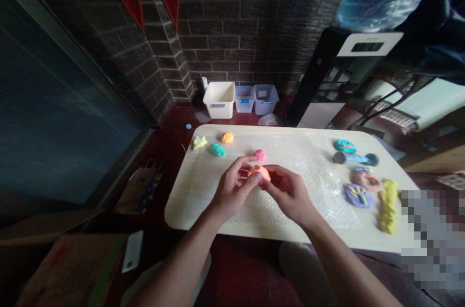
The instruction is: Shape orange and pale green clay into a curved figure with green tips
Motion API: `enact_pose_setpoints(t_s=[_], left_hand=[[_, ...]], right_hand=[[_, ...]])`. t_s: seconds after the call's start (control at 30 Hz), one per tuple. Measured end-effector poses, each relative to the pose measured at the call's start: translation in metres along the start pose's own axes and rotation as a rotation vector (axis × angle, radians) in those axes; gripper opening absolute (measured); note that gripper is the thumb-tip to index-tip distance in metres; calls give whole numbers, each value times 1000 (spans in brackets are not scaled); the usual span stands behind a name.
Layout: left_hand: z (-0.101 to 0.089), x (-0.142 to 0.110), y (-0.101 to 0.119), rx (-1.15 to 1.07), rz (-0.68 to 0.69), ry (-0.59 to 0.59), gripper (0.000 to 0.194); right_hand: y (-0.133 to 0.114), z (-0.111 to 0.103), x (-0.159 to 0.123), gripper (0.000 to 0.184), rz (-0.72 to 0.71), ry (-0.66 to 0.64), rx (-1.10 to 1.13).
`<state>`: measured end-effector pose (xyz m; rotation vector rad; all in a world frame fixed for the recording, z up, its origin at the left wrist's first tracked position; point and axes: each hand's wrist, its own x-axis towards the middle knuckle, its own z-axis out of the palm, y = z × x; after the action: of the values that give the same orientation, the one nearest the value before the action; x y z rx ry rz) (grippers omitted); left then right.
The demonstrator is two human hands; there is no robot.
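Observation:
Between my two hands is a lump of orange modelling clay (pixel 260 171), held above the bubble wrap (pixel 232 210) on the table. My left hand (pixel 234 183) grips its left side, thumb in front and fingers behind. On the right side, my right hand (pixel 288 188) pinches it with bent fingers and thumb. Just beyond the fingers lies a pink clay lump (pixel 259 154). Farther left sit a teal clay lump (pixel 218 150), a yellow-orange one (pixel 227 137) and a pale yellow one (pixel 199 142).
On the table's (pixel 181 200) right side lie a teal clay disc (pixel 345 146), a blue roller with dark ends (pixel 356 158), a brown clay ring (pixel 366 179), a purple clay disc (pixel 359 196) and a long yellow clay piece (pixel 388 207). Bins (pixel 219 99) and a water dispenser (pixel 319 74) stand behind.

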<state>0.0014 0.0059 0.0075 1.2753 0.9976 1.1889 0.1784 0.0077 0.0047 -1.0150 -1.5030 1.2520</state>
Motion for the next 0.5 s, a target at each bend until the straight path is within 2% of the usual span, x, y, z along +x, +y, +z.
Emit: enact_pose_setpoints(t_s=[0.13, 0.27, 0.37, 0.5], left_hand=[[0, 0, -1, 74, 37, 1, 28], [2, 3, -2, 14, -8, 49, 23], [5, 4, -3, -101, -73, 83, 22], [8, 4, -4, -308, -138, 151, 24]], right_hand=[[-1, -2, -3, 31, -57, 10, -147], [-2, -1, -5, 26, -88, 23, -261], [-2, 1, -6, 28, -84, 48, -238], [-3, 3, -5, 41, -81, 93, -117]])
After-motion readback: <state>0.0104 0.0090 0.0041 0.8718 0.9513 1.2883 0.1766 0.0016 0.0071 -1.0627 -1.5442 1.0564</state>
